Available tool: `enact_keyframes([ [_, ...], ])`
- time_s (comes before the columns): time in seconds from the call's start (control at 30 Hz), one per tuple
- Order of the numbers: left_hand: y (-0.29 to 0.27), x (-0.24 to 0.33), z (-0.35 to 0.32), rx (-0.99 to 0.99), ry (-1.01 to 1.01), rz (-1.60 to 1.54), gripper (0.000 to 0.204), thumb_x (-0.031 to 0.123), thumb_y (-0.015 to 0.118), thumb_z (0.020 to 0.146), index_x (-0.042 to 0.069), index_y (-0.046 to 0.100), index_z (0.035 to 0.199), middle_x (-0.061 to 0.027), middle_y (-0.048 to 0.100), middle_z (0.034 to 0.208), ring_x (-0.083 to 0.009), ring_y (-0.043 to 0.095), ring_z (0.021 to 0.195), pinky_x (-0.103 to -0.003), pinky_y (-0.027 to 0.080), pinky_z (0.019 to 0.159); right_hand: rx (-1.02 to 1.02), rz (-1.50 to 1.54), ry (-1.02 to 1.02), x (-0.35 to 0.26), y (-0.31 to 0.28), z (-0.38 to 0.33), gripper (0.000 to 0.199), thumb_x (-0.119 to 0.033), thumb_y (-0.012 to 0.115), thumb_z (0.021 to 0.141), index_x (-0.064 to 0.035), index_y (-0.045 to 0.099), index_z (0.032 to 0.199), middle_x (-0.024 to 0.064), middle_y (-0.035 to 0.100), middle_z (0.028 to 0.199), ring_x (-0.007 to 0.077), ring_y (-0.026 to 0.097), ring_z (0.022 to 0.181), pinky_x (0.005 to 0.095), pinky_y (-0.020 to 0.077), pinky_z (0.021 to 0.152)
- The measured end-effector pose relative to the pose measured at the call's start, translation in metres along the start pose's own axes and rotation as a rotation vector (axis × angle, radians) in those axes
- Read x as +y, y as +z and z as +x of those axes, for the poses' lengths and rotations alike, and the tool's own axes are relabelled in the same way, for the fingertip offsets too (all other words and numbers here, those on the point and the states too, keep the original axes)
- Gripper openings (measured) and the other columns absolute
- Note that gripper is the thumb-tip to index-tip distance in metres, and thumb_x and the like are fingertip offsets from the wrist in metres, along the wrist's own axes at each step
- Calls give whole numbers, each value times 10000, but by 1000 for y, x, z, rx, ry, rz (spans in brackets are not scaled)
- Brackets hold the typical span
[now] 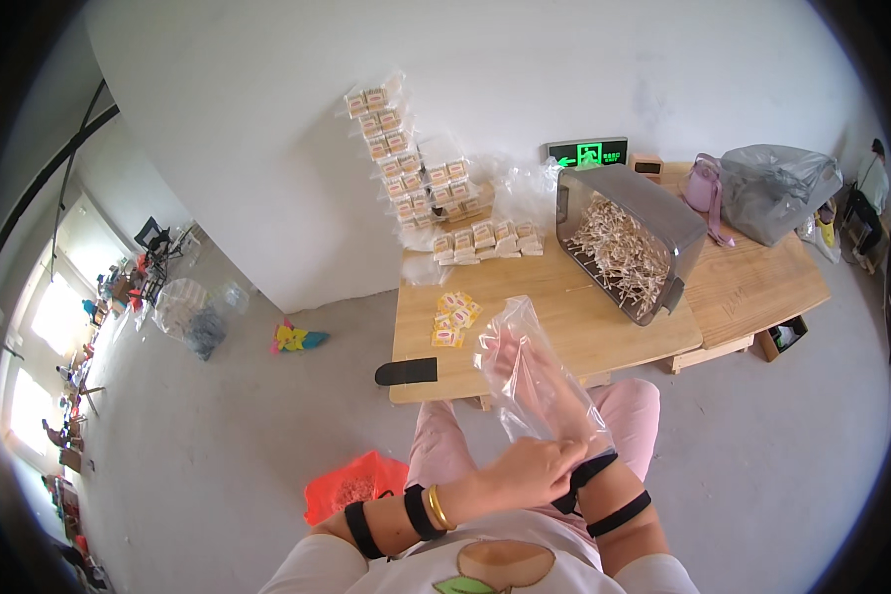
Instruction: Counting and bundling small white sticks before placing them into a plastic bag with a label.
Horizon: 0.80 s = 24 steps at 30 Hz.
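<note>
— Grey floor [218,445] and a white wall [267,148] take up most of the view, with a low wooden counter [564,327] set against that wall. What's on it?

— Biggest is a tipped grey bin [629,238] full of small wooden sticks, then a stack of packed bundles [416,178] leaning on the wall, then a few yellow labels [453,315], and a black tool [406,371] at the near edge.

— And the hands?

— Both are low over the lap. A clear bag [530,381] stands up from them toward the counter. The left hand [530,473] is closed round the bag's lower end; the right hand [574,465] is mostly hidden behind it, so I cannot tell its grip.

— Which step would you call it?

— Readying the bag, I'd judge: it looks empty, and it is held at one end, clear of the counter. Next calls for parting its mouth with both hands, then bringing sticks or a label across from the counter, which sit well apart from the grip
</note>
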<state>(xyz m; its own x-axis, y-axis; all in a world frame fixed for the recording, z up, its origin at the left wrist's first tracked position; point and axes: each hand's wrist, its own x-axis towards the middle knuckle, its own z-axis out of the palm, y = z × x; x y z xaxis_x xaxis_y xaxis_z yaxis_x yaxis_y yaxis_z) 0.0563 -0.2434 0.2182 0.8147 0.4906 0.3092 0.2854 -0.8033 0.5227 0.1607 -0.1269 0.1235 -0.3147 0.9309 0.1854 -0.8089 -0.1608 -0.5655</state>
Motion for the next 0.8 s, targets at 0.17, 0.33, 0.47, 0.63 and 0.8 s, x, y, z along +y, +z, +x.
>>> enact_keyframes([
  [0.17, -26, 19, 0, -25, 16, -181, 165, 55, 685, 822, 83, 542, 898, -48, 618, 733, -238, 657, 637, -362, 508, 565, 242, -137, -118, -26, 46, 22, 632, -319, 663, 994, -86, 327, 1476, 90, 530, 1288, 268, 574, 1207, 475, 495, 996],
  [0.33, -61, 22, -2, 115, 62, -137, 262, 174, 752, 856, 84, 625, 1067, -60, 661, 914, -252, 674, 834, -361, 533, 725, -4, 66, -53, -42, 48, 14, 756, -552, 593, 964, -109, 313, 1509, 130, 469, 1465, 354, 452, 1376, 541, 450, 1075],
  [0.47, -101, -25, 3, 534, -86, 30, 494, 292, 808, 851, 75, 593, 1239, -111, 650, 1157, -260, 622, 1120, -389, 488, 949, -264, 86, -2, -50, 57, -2, 887, -730, 484, 903, -132, 306, 1533, 145, 426, 1533, 377, 422, 1410, 588, 400, 1111],
  [0.63, -108, -73, -9, 534, -399, -452, 424, 233, 765, 924, 33, 547, 1227, -104, 694, 1103, -207, 643, 1124, -379, 495, 953, -313, 45, 126, -49, 78, -18, 1008, -851, 453, 820, -166, 331, 1550, 176, 408, 1537, 437, 370, 1422, 685, 310, 1130],
  [0.8, -96, -92, -26, 536, -449, -628, 186, 103, 723, 943, 14, 610, 1060, -63, 722, 938, -120, 684, 857, -278, 539, 769, -298, 46, 237, -47, 83, -23, 1022, -871, 359, 842, -165, 295, 1578, 198, 359, 1573, 474, 305, 1459, 690, 278, 1140],
])
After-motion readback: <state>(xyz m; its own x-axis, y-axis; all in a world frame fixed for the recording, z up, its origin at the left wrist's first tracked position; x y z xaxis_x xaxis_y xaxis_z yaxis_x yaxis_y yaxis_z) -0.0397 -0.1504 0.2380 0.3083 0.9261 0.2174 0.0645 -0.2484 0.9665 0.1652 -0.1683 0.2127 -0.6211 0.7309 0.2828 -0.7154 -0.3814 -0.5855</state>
